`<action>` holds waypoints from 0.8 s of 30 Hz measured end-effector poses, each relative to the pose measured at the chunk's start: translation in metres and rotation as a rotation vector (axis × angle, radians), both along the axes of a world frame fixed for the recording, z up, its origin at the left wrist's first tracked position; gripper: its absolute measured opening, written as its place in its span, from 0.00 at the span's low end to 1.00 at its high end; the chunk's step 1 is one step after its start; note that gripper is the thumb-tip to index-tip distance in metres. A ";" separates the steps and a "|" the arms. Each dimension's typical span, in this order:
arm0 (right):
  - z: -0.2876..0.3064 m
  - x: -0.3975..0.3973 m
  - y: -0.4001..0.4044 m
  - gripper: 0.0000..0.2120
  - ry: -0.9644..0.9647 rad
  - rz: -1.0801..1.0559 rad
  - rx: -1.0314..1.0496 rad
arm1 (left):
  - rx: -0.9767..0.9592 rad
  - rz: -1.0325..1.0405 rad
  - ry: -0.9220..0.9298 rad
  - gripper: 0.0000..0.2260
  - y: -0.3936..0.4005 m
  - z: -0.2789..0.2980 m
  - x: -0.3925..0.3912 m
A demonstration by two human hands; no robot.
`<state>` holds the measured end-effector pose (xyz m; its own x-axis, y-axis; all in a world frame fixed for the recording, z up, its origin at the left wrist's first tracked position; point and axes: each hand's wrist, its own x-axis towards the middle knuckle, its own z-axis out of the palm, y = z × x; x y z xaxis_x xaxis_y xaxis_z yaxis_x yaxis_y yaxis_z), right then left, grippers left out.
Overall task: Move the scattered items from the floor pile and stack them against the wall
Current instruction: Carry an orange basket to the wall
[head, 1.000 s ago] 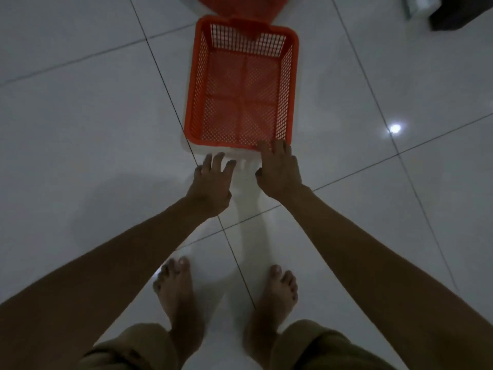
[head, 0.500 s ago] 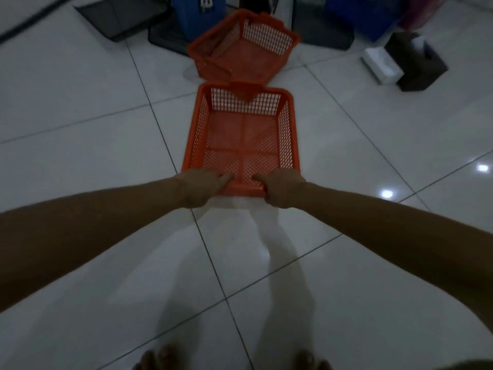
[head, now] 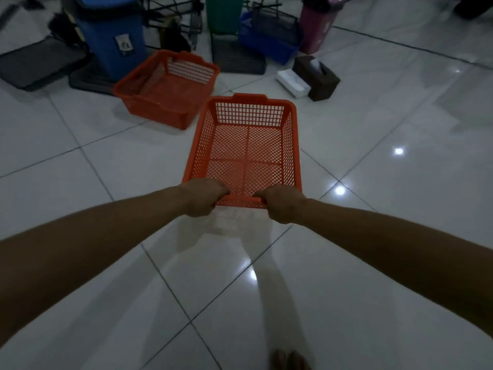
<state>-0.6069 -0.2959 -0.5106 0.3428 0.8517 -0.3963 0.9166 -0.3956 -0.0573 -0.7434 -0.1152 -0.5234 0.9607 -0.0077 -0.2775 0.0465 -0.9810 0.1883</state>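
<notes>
Both arms stretched forward, bare, nearly level. Left hand (head: pixel 203 196) and right hand (head: pixel 280 205) side by side, knuckles up, fingers curled over the near rim of an orange basket (head: pixel 246 145), thumbs tucked below.

Light: dim, bluish, from overhead.
Glare: small bright spots on the glossy floor tiles (head: pixel 373 236), right of centre and lower centre.
Shadows: soft, faint.
Blur: upper left corner smeared.
Distortion: wide-angle bending toward the edges.
</notes>
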 end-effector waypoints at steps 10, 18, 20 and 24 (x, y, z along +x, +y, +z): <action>0.019 0.017 -0.111 0.11 0.063 -0.324 0.017 | -0.040 -0.223 -0.098 0.16 -0.077 0.014 0.068; 0.034 0.002 -0.218 0.16 0.105 -0.687 0.098 | -0.052 -0.498 -0.148 0.12 -0.180 0.039 0.134; 0.042 -0.007 -0.257 0.16 0.079 -0.765 0.067 | -0.078 -0.598 -0.149 0.13 -0.217 0.036 0.139; 0.048 -0.035 -0.323 0.13 0.005 -0.934 0.018 | -0.104 -0.784 -0.106 0.14 -0.290 0.035 0.145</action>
